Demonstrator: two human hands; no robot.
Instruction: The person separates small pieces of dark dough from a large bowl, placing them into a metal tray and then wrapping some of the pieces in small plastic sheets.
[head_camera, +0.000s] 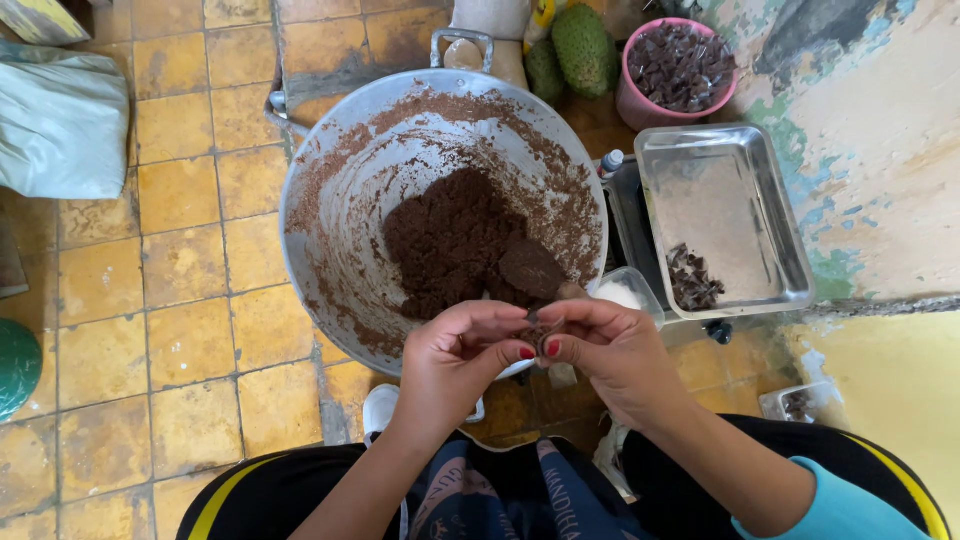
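My left hand (460, 355) and my right hand (610, 350) meet at the fingertips over the near rim of a large metal basin (330, 200). Between the fingers of both hands sits a small dark brown piece (537, 325), pinched from both sides. The basin holds a mound of dark brown paste (450, 240), and brown smears coat its walls. A rounded brown scoop of paste (530, 268) sticks up just beyond my right hand.
A square metal tray (740, 170) with a few dark wrapped pieces stands to the right. A pink bowl (632, 100) of dark pieces and green spiky fruits (585, 45) lie beyond it. A small white container (625, 290) touches the basin. Yellow tiled floor spreads left.
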